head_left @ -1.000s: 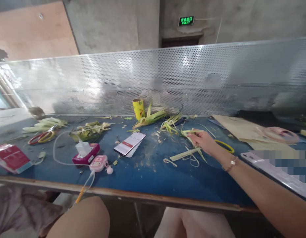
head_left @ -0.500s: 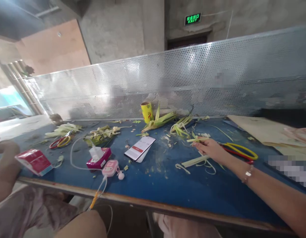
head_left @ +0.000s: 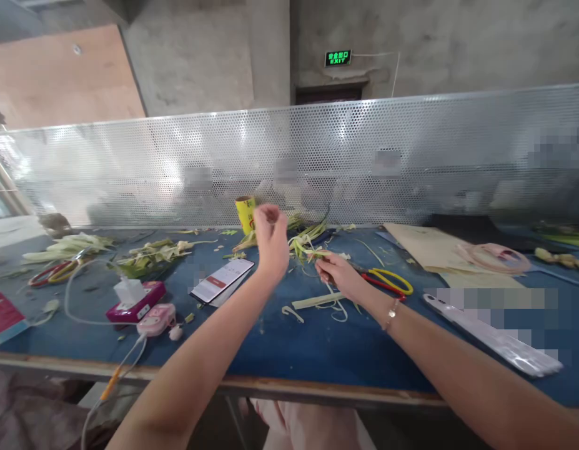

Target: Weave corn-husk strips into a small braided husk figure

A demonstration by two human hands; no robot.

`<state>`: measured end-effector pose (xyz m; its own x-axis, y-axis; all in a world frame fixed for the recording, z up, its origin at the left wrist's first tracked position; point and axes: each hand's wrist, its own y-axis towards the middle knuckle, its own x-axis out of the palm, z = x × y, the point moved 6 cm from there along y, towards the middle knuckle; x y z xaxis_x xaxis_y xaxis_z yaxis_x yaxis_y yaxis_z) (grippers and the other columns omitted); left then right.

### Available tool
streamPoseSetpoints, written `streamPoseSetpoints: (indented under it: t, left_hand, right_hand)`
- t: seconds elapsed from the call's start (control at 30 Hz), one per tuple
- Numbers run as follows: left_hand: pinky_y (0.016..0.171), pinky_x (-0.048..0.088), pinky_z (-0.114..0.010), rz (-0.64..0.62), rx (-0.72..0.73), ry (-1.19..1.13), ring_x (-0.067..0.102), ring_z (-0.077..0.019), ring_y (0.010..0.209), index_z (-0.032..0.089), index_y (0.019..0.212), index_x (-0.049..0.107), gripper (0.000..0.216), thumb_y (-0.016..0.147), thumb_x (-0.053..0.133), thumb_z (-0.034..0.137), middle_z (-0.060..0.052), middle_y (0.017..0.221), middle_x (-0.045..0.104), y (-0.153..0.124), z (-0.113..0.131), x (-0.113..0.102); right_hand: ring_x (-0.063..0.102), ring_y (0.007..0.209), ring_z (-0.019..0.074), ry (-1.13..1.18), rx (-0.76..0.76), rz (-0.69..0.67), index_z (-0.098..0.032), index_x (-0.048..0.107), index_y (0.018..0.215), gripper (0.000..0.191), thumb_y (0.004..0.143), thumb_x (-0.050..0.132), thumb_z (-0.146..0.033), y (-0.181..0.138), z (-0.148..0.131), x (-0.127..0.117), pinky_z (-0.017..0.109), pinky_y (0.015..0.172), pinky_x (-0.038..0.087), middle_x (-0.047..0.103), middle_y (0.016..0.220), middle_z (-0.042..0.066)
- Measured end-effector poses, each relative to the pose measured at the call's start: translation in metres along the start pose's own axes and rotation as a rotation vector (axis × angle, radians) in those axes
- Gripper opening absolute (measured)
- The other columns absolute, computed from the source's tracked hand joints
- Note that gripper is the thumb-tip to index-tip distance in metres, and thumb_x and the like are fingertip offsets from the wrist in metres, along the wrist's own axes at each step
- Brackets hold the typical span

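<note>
My right hand [head_left: 335,272] rests on the blue table [head_left: 317,350] and pinches a thin green leaf strip [head_left: 312,253] between thumb and fingers. My left hand [head_left: 270,240] is raised above the table near the middle, fingers curled loosely with nothing visible in them. Pale leaf strips [head_left: 317,301] lie just below my right hand. Scissors with yellow and red handles [head_left: 387,281] lie to its right. A heap of green leaves [head_left: 308,234] sits behind both hands, beside a yellow cup [head_left: 245,214].
A phone [head_left: 222,281] lies left of my left hand. Farther left are a pink box with a white charger [head_left: 132,299], a pink gadget with cable [head_left: 155,312], more leaves [head_left: 151,253] and scissors [head_left: 50,273]. Brown paper [head_left: 430,245] lies right. A perforated metal screen [head_left: 411,156] backs the table.
My left arm has swung up from the far left edge to the middle of the table, close to my right hand. My right hand still pinches the leaf strip.
</note>
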<state>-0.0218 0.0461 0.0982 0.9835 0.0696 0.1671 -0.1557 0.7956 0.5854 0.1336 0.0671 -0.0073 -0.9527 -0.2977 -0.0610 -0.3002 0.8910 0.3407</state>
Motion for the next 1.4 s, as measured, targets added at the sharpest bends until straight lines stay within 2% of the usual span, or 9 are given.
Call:
streamPoseSetpoints:
  t: [0.07,0.17,0.23,0.37,0.5,0.67,0.9,1.17,1.4]
  left_hand:
    - [0.067,0.037,-0.02,0.037,-0.023,0.071,0.046,-0.0088,0.074,0.017,0.078,0.05,0.01,0.079,0.057,0.024,0.001,0.077,0.048,-0.008,-0.032,0.006]
    - [0.059,0.036,-0.02,-0.095,-0.331,0.032,0.046,-0.0087,0.063,0.015,0.071,0.049,0.024,0.074,0.062,0.034,0.002,0.066,0.049,-0.02,-0.086,0.017]
    - [0.056,0.036,-0.021,-0.217,-0.429,-0.09,0.048,-0.0086,0.059,0.014,0.068,0.049,0.033,0.069,0.065,0.043,0.001,0.064,0.051,-0.026,-0.1,0.025]
    - [0.054,0.039,-0.023,-0.38,-0.485,-0.249,0.049,-0.0086,0.052,0.013,0.063,0.053,0.04,0.063,0.069,0.05,0.0,0.056,0.05,-0.033,-0.092,0.036]
    - [0.052,0.038,-0.021,-0.275,-0.461,-0.215,0.046,-0.0056,0.049,0.012,0.066,0.057,0.038,0.058,0.075,0.043,0.002,0.055,0.052,-0.032,-0.08,0.031]
    - [0.055,0.041,-0.022,-0.331,-0.471,-0.13,0.05,-0.0064,0.051,0.012,0.067,0.056,0.034,0.055,0.078,0.035,0.002,0.055,0.055,-0.037,-0.079,0.031]
    - [0.051,0.038,-0.022,-0.32,-0.391,-0.054,0.048,-0.0064,0.047,0.011,0.072,0.063,0.021,0.057,0.072,0.022,0.002,0.054,0.058,-0.036,-0.077,0.03]
    - [0.049,0.035,-0.021,-0.28,-0.222,0.229,0.046,-0.0073,0.043,0.013,0.078,0.068,0.015,0.066,0.058,0.013,0.006,0.045,0.048,-0.032,-0.073,0.027]
    - [0.052,0.037,-0.022,-0.34,-0.105,0.338,0.049,-0.0088,0.049,0.013,0.082,0.069,0.017,0.071,0.057,0.019,0.002,0.054,0.056,-0.031,-0.069,0.03]
  right_hand:
    - [0.038,0.048,0.0068,-0.011,-0.034,0.01,-0.019,0.049,0.085,0.024,0.078,0.051,-0.041,0.0,-0.001,-0.001,0.025,0.049,0.031,0.046,0.065,-0.005]
    - [0.046,0.055,0.0097,-0.056,-0.071,0.011,-0.02,0.049,0.087,0.024,0.08,0.05,-0.042,-0.001,-0.005,-0.002,0.026,0.055,0.037,0.053,0.069,-0.002]
    - [0.051,0.061,0.0117,-0.063,-0.099,0.022,-0.021,0.048,0.093,0.024,0.081,0.051,-0.041,0.0,-0.008,-0.002,0.028,0.06,0.041,0.057,0.072,-0.001]
    - [0.052,0.061,0.0136,-0.133,-0.152,0.012,-0.023,0.044,0.09,0.019,0.082,0.051,-0.038,0.004,-0.011,-0.003,0.03,0.063,0.043,0.056,0.068,-0.002]
    - [0.047,0.051,0.0129,-0.214,-0.123,-0.005,-0.023,0.043,0.084,0.014,0.084,0.047,-0.036,0.005,-0.006,-0.005,0.029,0.054,0.039,0.051,0.061,-0.003]
    - [0.047,0.049,0.0122,-0.243,-0.097,-0.006,-0.023,0.041,0.085,0.012,0.085,0.046,-0.035,0.001,-0.002,-0.001,0.028,0.051,0.038,0.053,0.062,-0.004]
    - [0.054,0.066,0.0135,-0.13,-0.098,0.019,-0.024,0.045,0.105,0.028,0.078,0.053,-0.028,0.001,-0.001,-0.001,0.03,0.063,0.045,0.057,0.081,-0.001]
    - [0.056,0.081,0.0176,-0.239,-0.166,0.083,-0.022,0.054,0.101,0.028,0.078,0.054,-0.037,-0.006,-0.012,-0.013,0.036,0.077,0.046,0.059,0.089,0.003]
    - [0.059,0.091,0.0201,-0.322,-0.242,0.147,-0.022,0.052,0.097,0.025,0.075,0.058,-0.034,-0.005,-0.018,-0.014,0.039,0.082,0.047,0.061,0.1,0.008]
